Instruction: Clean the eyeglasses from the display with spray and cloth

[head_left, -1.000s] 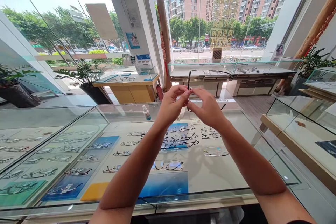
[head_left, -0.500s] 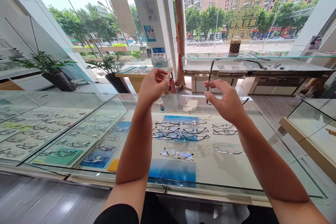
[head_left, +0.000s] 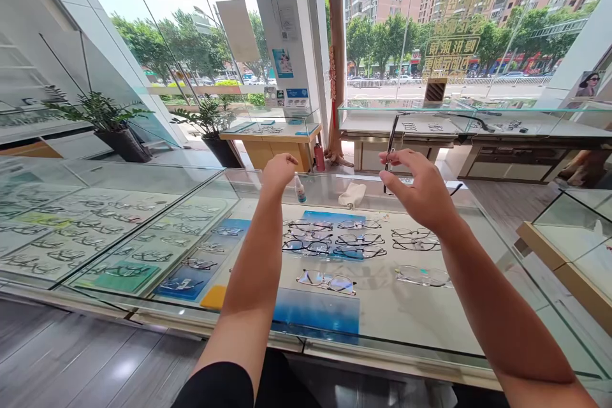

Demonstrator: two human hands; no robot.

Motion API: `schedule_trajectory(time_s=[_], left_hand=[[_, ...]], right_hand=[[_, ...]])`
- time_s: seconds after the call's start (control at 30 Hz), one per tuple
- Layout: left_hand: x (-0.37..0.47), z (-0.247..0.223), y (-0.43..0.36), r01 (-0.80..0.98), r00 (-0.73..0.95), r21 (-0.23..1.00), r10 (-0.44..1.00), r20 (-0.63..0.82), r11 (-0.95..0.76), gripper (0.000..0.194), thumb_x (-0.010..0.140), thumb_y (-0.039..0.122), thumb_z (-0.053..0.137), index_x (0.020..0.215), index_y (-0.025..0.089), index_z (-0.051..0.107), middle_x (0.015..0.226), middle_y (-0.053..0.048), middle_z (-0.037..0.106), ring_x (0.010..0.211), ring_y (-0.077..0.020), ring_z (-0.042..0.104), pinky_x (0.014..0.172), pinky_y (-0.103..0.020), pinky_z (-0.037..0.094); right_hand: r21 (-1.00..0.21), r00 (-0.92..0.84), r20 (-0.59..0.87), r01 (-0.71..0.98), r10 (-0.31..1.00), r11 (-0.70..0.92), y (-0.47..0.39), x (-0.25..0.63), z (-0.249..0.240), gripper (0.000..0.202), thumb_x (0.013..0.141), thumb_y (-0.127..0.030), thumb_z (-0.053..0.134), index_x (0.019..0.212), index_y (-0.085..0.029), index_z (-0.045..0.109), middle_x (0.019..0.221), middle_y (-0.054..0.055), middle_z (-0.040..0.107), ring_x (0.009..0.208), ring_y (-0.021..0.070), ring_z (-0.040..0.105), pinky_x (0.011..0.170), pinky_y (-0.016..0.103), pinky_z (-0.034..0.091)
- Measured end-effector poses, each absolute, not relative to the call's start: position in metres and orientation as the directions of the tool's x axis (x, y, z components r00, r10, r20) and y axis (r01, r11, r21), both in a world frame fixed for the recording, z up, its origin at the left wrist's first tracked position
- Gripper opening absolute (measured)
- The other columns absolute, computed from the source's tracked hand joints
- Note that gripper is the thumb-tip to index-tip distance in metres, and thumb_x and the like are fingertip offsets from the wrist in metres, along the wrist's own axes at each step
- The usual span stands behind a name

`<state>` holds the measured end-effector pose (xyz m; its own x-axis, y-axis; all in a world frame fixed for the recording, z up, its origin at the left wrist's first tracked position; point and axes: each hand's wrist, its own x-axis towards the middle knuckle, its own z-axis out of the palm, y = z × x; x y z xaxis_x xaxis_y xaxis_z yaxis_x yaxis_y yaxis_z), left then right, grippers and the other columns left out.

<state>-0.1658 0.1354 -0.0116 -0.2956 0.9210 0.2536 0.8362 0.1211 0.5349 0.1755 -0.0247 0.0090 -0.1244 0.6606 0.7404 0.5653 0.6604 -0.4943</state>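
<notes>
My right hand (head_left: 418,188) grips a pair of dark-framed eyeglasses (head_left: 393,134) between thumb and fingers, above the glass counter. One temple of the glasses stretches to the right over the hand, and the other tip shows lower right. My left hand (head_left: 280,173) hangs over the counter's far side with its fingers bent; most of them are hidden behind the hand. Close to its right stands a small white spray bottle (head_left: 300,191). A crumpled pale cloth (head_left: 352,195) lies between the two hands. Several eyeglasses (head_left: 358,239) rest in rows inside the counter below.
The glass display counter (head_left: 329,339) spans the front, with more eyeglasses at the left. Another glass case (head_left: 549,245) stands at right. Beyond are display tables, potted plants (head_left: 122,134), a wooden post (head_left: 336,76) and large windows.
My left hand has moved down, closer to the spray bottle, and its fingers have turned away from view. My right hand keeps hold of the eyeglasses. The view has shifted slightly.
</notes>
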Motion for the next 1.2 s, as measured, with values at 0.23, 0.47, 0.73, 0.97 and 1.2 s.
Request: schedule_trajectory(time_s=[0.23, 0.47, 0.73, 0.97, 1.2], left_hand=[[-0.170, -0.028, 0.152, 0.880, -0.347, 0.385, 0.931, 0.117, 0.279, 0.027, 0.092, 0.043, 0.081, 0.108, 0.021, 0.082, 0.128, -0.017, 0.084, 0.124, -0.0413, 0.075, 0.099, -0.047, 0.058], [-0.174, -0.043, 0.164, 0.903, -0.328, 0.305, 0.944, 0.037, 0.302, 0.031, 0.088, 0.038, 0.085, 0.115, 0.023, 0.083, 0.132, -0.017, 0.082, 0.125, -0.0398, 0.076, 0.098, -0.046, 0.059], [-0.178, -0.051, 0.168, 0.926, -0.291, 0.237, 0.955, -0.047, 0.294, 0.058, 0.067, 0.054, 0.100, 0.113, 0.022, 0.083, 0.124, -0.018, 0.083, 0.117, -0.0395, 0.078, 0.094, -0.043, 0.061], [-0.172, -0.053, 0.164, 0.929, -0.273, 0.239, 0.959, -0.074, 0.283, 0.049, 0.062, 0.048, 0.102, 0.099, 0.023, 0.083, 0.110, -0.014, 0.084, 0.113, -0.0405, 0.078, 0.092, -0.044, 0.060], [-0.161, -0.024, 0.147, 0.898, -0.207, 0.410, 0.976, 0.071, 0.161, 0.035, 0.077, 0.043, 0.090, 0.100, 0.018, 0.080, 0.105, -0.016, 0.082, 0.108, -0.0377, 0.077, 0.088, -0.042, 0.059]], right_hand=[[-0.508, -0.128, 0.728, 0.560, 0.673, 0.655, -0.025, 0.176, 0.010, 0.032, 0.098, -0.041, 0.065, 0.119, -0.022, 0.078, 0.129, 0.012, 0.083, 0.122, 0.0363, 0.072, 0.109, 0.062, 0.053], [-0.513, -0.126, 0.720, 0.566, 0.682, 0.646, -0.026, 0.175, 0.011, 0.034, 0.098, -0.042, 0.064, 0.120, -0.022, 0.079, 0.128, 0.012, 0.083, 0.122, 0.0372, 0.072, 0.110, 0.064, 0.052], [-0.516, -0.129, 0.707, 0.576, 0.695, 0.633, -0.026, 0.175, 0.011, 0.036, 0.098, -0.043, 0.064, 0.123, -0.023, 0.079, 0.129, 0.012, 0.082, 0.124, 0.0368, 0.072, 0.111, 0.064, 0.052], [-0.508, -0.136, 0.708, 0.584, 0.694, 0.633, -0.025, 0.175, 0.010, 0.036, 0.097, -0.043, 0.063, 0.122, -0.023, 0.080, 0.128, 0.012, 0.083, 0.124, 0.0364, 0.072, 0.111, 0.063, 0.052], [-0.508, -0.136, 0.712, 0.578, 0.689, 0.639, -0.023, 0.177, 0.009, 0.033, 0.098, -0.042, 0.064, 0.121, -0.023, 0.080, 0.127, 0.012, 0.083, 0.122, 0.0355, 0.072, 0.111, 0.062, 0.052]])
